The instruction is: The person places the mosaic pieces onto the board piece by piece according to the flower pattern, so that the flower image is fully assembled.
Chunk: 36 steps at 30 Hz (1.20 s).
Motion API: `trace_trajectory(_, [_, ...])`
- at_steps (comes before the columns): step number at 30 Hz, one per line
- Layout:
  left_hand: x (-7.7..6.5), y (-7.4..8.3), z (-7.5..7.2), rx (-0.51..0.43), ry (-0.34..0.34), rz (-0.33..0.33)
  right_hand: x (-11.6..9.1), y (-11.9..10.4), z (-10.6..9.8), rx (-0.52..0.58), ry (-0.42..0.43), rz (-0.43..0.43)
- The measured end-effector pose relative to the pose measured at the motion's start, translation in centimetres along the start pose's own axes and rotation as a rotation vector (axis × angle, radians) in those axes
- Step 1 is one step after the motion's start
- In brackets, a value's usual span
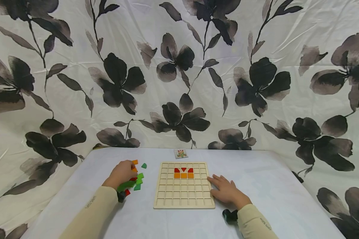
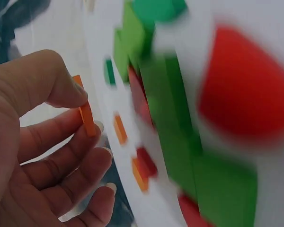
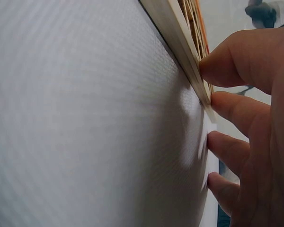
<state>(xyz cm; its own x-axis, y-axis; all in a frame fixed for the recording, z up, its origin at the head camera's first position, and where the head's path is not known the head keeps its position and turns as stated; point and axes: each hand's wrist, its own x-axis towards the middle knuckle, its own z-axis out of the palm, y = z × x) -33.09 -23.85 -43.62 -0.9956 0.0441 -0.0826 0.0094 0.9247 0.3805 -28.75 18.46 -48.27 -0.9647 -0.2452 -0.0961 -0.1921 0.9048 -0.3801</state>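
Note:
My left hand (image 1: pixel 122 173) pinches a small orange tile (image 2: pixel 87 117) between thumb and fingertips, held over the left side of the table. Below and beside this hand lies a loose pile of green tiles (image 2: pixel 168 127), with red tiles (image 2: pixel 244 90) and more orange tiles (image 2: pixel 119 128) among them. A square wooden grid board (image 1: pixel 183 199) lies flat in the middle; red tiles (image 1: pixel 190 170) sit in one row and orange tiles (image 1: pixel 183 175) in the row below. My right hand (image 1: pixel 227 192) touches the board's right edge with thumb and fingertips, fingers spread.
A small card with a coloured grid picture (image 1: pixel 180 153) lies behind the board. A white cloth covers the table (image 1: pixel 251 166). Behind it hangs a floral curtain (image 1: pixel 221 109). Dark wrist devices (image 1: pixel 229 216) sit at both cuffs.

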Motion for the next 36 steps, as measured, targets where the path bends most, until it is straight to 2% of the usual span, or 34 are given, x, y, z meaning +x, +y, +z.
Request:
trace_trajectory(3, [0.0,1.5,0.8,0.02,0.018,0.067,0.0,0.0,0.0,0.001,-0.001,0.002])
trace_trajectory(7, [0.0,3.2,2.1,0.04,0.026,0.123,0.1,0.0,0.1,0.006,-0.007,0.007])
trace_trajectory(16, [-0.3,7.2,4.1,-0.004,-0.015,0.141,0.0,-0.2,0.1,0.003,-0.027,0.012])
trace_trajectory(25, [-0.4,10.7,5.5,-0.028,-0.042,0.241,0.0,-0.1,-0.3,-0.004,-0.018,0.007])
trace_trajectory(31, [-0.8,12.5,6.4,-0.022,-0.04,0.319,-0.2,-0.1,-0.2,0.001,-0.02,0.005])
trace_trajectory(36, [-0.6,13.6,7.2,0.0,-0.019,0.365,-0.2,-0.2,-0.2,0.002,-0.018,0.003])
